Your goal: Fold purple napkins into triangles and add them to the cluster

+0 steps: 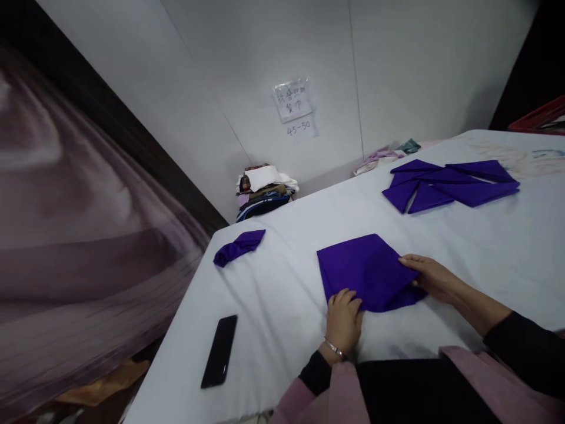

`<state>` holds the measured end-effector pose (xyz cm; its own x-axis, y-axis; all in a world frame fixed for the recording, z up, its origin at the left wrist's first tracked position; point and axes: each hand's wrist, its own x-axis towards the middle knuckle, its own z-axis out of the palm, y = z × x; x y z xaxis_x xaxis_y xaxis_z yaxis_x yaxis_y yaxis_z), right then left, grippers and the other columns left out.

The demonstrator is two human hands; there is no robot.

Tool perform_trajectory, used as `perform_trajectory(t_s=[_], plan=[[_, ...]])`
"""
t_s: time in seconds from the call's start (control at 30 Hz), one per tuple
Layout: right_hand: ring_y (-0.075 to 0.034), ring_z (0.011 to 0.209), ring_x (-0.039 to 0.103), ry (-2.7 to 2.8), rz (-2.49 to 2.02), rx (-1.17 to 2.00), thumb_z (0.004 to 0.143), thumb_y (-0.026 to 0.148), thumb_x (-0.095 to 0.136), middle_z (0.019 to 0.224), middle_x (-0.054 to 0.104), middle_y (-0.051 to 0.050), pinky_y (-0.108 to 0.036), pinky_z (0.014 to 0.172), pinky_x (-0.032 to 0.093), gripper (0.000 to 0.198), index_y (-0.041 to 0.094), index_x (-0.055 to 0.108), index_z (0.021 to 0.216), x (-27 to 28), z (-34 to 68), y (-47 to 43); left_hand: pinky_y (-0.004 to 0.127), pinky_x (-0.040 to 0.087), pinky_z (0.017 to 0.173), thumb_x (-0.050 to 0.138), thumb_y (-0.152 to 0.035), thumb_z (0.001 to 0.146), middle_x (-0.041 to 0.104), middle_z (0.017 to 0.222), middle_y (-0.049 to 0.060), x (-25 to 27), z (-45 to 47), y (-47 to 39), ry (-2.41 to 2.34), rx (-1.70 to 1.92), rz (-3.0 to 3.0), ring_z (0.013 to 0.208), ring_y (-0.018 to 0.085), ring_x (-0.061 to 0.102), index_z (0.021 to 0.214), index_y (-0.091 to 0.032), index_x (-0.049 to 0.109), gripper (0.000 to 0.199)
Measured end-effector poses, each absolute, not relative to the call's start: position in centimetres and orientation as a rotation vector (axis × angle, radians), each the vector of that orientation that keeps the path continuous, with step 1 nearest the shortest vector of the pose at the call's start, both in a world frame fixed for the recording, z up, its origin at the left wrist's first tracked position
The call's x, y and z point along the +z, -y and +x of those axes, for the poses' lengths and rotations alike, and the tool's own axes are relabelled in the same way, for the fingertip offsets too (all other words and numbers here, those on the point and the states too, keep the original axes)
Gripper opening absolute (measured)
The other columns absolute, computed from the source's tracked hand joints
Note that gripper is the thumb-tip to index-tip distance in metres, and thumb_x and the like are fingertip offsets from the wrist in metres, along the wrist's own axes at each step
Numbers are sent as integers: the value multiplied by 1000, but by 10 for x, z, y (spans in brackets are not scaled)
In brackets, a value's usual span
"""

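A folded purple cloth napkin (364,268) lies on the white-covered table in front of me. At its near left edge, my left hand (344,323) is closed on the fabric, fingertips on top, with a bracelet at the wrist. The right corner is pinched by my right hand (429,277), thumb and fingers around the edge, and the fabric there is slightly raised. Farther right lie several purple folded cloths (450,184), overlapping each other. One small rolled purple cloth (239,246) rests near the table's left edge.
A black phone (219,352) lies at the left front of the white tablecloth (273,282). Beyond the far edge are a stack of folded clothes (265,191) and some crumpled fabrics (384,158). A paper sign (293,101) hangs on the wall, a curtain (88,253) at left.
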<state>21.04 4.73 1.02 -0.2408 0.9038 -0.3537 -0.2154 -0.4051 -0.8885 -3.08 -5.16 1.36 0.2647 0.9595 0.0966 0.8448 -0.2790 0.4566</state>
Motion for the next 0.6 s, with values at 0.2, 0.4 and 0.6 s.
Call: perform_trajectory(t_s=[0.2,0.4,0.6], plan=[[-14,59,58,1319,-1359,1560,67,43,68,67,62,0,-24,48,43,29,20,62,83,9,232,-56,44,41,99,52,-9,78,65,113,5,30,-55,44,-1756,514,2134,110,23,55,100,-20,68,29],[-24,85,64,1448,-1539,987,70,46,57,97,69,-9,-30,61,52,38,20,65,96,19,332,-121,41,47,95,57,-28,79,65,114,5,28,-59,20,-1695,578,2173,108,22,58,105,-25,67,28],[-25,92,64,1647,-1780,237,79,36,47,98,71,-4,-36,81,51,30,24,70,93,34,442,-226,46,50,91,58,-25,77,67,111,2,-10,-35,-34,-1778,776,2494,105,26,60,95,-32,68,22]])
